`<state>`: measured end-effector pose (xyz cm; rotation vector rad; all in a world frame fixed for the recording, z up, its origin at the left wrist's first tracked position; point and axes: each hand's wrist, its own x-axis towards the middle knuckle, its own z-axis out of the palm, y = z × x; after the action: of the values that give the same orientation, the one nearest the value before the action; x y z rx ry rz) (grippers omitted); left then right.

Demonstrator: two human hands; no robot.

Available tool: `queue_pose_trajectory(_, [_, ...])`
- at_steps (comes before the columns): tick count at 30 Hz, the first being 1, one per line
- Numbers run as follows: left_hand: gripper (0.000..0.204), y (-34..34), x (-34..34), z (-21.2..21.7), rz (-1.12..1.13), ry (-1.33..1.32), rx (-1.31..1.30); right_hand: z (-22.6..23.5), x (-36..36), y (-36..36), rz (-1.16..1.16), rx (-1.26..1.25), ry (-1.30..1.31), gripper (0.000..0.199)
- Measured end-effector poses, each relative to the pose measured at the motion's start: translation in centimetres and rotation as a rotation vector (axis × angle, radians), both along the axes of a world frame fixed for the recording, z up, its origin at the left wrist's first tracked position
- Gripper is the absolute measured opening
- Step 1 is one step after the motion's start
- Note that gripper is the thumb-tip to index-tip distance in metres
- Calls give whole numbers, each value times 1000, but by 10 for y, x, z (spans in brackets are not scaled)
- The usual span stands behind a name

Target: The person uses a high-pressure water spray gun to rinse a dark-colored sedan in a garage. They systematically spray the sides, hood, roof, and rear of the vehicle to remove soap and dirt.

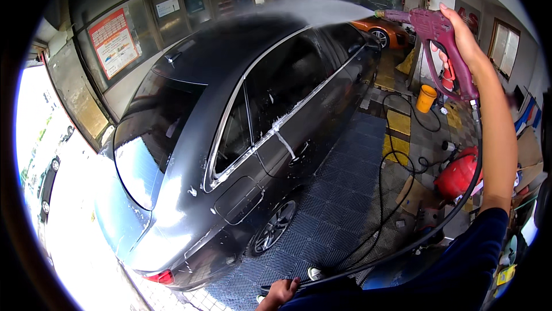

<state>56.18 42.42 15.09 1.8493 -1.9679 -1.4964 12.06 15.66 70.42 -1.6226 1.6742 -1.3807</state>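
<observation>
A purple pressure washer gun (432, 25) is raised at the upper right, my right hand (463, 37) closed round its grip with fingers at the trigger. From its nozzle a wide white fan of water (322, 9) shoots left over the roof of a dark grey car (253, 193). Traces of white foam cling to the window trim, door handle and rear side. The black hose (397, 255) hangs from the gun's handle and curves down across my body. At the lower edge my left hand (279, 294) is closed on this hose, its fingers partly hidden.
Dark ribbed mats (339, 181) cover the floor beside the car. More hose (380, 196) lies looped there. On the right stand a yellow bucket (426, 98) and a red rounded machine (456, 176). An orange car (386, 32) is parked beyond. Posters (114, 40) hang on the left wall.
</observation>
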Motion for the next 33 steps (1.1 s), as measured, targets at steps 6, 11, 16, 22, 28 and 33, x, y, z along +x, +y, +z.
queue_pose_trajectory(6, [70,-20,-41,9,-78,-51,80,-15,-61,-37,-92,113,5,76])
queue_pose_trajectory(11, [70,-22,-35,10,-101,-42,100,-22,-69,-33,117,116,-66,75])
queue_pose_trajectory(16, [69,-18,-26,-13,-179,-119,257,-17,-38,-10,269,92,-114,72])
queue_pose_trajectory(22, [64,-5,-17,-24,-204,-49,63,-19,0,36,444,158,-22,77])
queue_pose_trajectory(28, [59,-10,-24,10,-268,29,106,-34,48,95,701,362,-59,71])
queue_pose_trajectory(33, [59,-12,-27,35,-289,-32,124,-34,51,90,549,294,-64,70])
